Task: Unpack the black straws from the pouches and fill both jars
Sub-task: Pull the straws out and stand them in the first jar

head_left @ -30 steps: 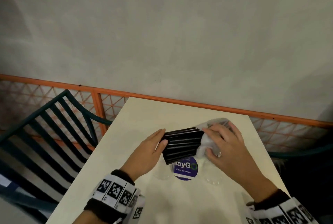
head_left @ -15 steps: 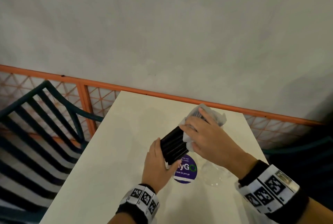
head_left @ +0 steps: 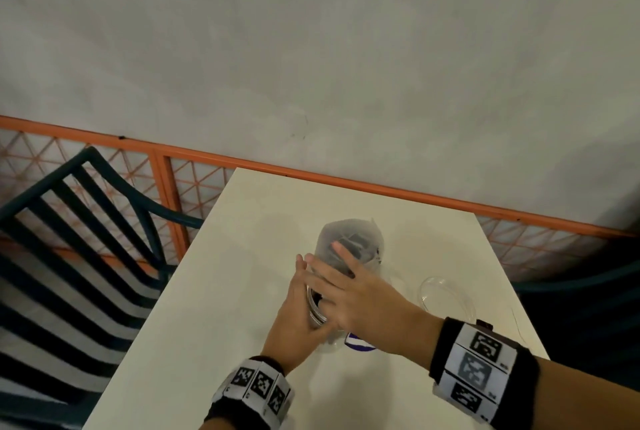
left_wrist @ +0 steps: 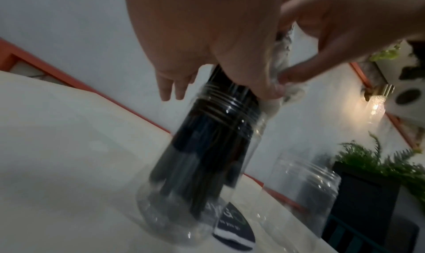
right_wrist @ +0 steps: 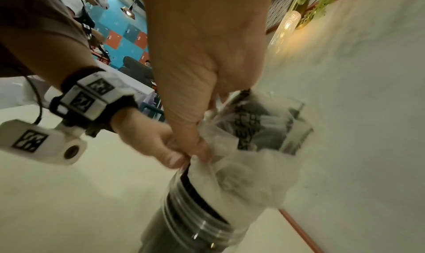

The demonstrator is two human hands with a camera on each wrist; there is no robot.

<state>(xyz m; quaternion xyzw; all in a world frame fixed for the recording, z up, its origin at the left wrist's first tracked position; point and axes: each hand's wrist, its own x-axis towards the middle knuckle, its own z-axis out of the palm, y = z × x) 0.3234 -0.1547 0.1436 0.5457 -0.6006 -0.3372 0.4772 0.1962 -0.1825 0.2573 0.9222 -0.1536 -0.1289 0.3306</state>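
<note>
A clear jar stands at the middle of the white table. Black straws reach down inside it. The white plastic pouch is held mouth down over the jar's opening, with more straws inside. My right hand grips the pouch from above. My left hand is at the jar's rim, its thumb pinching the pouch's crumpled edge next to my right thumb. A second clear jar stands to the right with no straws in it.
A round purple sticker lies on the table under my right hand. A dark slatted chair stands to the left. An orange railing and a grey wall run along the table's far edge.
The pouch has swung from lying sideways to upright over the jar. The straws have dropped into the jar. My left hand has moved from the straws' free ends to the jar's rim.
</note>
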